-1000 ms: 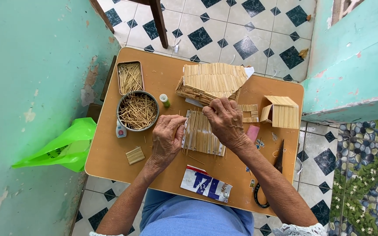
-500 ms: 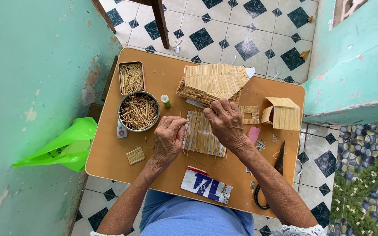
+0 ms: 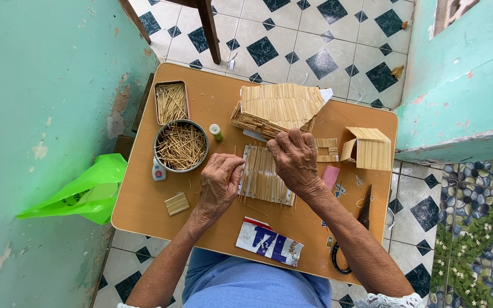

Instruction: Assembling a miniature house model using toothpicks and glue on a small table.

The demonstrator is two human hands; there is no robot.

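— What are the hands doing right now?

— Both are working over a flat panel of sticks (image 3: 262, 181) that is lying near the middle of the worktop (image 3: 138, 205). The left hand (image 3: 221, 185) is sitting at the panel's left edge, fingers curled in and pinched together at the tips; it looks to be nipping a thin stick, though I cannot tell for sure from here. The right hand (image 3: 295, 159) is lying across the panel's top right corner, fingers bent and pressing down onto the sticks, not wrapped around anything I can make out.

— And what is lying around it?

— Toward the far edge a stick-built roof piece (image 3: 278, 108) is sitting just beyond the panel. Toward the right edge a small stick house (image 3: 369, 149) is standing, with a little stick frame (image 3: 327, 149) lying between it and the right hand. At the far left corner a rectangular tin of sticks (image 3: 171, 101) is resting, and just nearer than it a round bowl of sticks (image 3: 181, 146). A small green-capped bottle (image 3: 216, 132) is standing just beside the bowl. A short stick bundle (image 3: 177, 203) is lying toward the near left corner, a printed packet (image 3: 269, 242) at the near edge, and scissors (image 3: 355, 239) near the near right corner.
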